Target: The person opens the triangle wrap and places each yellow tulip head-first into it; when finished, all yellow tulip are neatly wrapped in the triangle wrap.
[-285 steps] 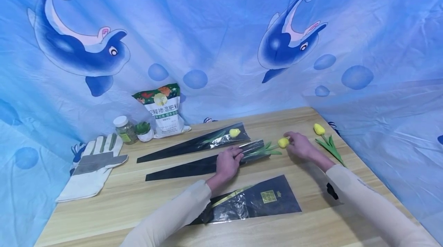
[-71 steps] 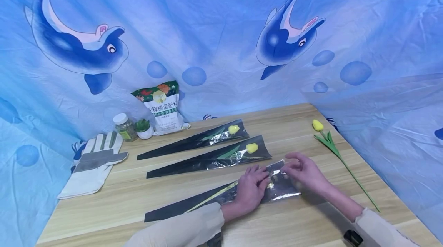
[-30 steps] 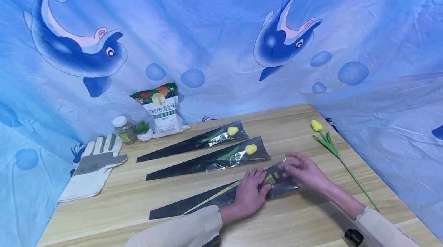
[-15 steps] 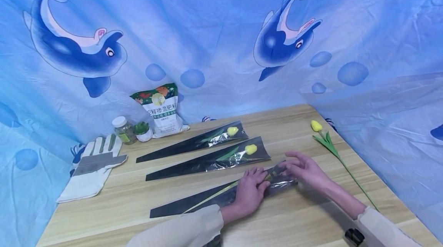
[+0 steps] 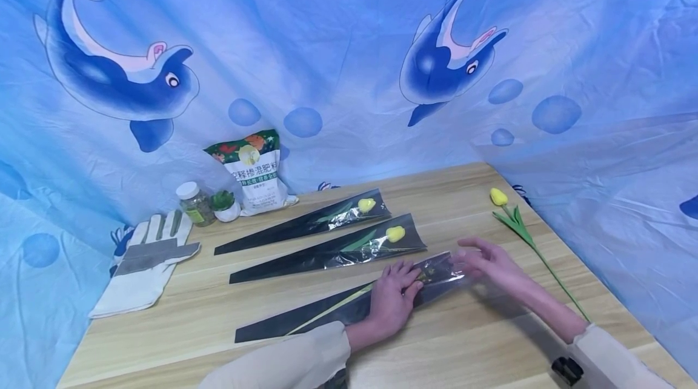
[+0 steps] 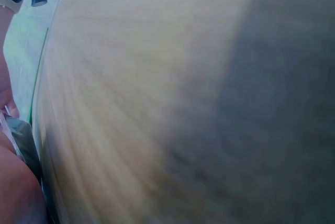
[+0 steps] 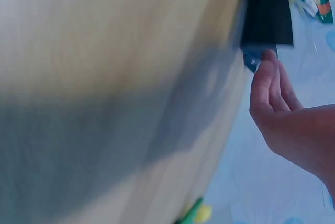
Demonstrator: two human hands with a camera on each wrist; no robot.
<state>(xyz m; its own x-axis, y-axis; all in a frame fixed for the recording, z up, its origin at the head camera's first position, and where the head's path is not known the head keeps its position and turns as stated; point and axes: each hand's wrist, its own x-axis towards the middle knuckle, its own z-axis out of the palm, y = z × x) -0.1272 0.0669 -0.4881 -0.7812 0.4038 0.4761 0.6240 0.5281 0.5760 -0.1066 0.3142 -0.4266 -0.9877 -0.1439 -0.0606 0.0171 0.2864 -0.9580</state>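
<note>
A dark, tapered flower sleeve (image 5: pixel 305 314) with a gold stripe lies nearest me in the head view. My left hand (image 5: pixel 389 301) rests on its upper part, fingers extended and pressing it to the table. At the sleeve's wide end is my right hand (image 5: pixel 493 265), slightly blurred. The right wrist view shows the right hand's fingers (image 7: pixel 275 85) loosely bent at the dark sleeve edge (image 7: pixel 269 35); no firm pinch is visible. Two more sleeves, the middle one (image 5: pixel 289 263) and the far one (image 5: pixel 283 236), each hold a yellow tulip. A loose yellow tulip (image 5: pixel 498 197) lies at right.
A white and grey glove (image 5: pixel 147 259), a lidded jar (image 5: pixel 195 206), a small potted succulent (image 5: pixel 226 206) and a fertilizer bag (image 5: pixel 259 177) stand or lie at the back left of the wooden table (image 5: pixel 163 346). A blue dolphin curtain (image 5: pixel 349 62) hangs behind.
The tulip handled earlier now lies inside the middle sleeve. Both hands have moved to the nearest sleeve. In the last half second my right hand has shifted slightly right; the left stays put.
</note>
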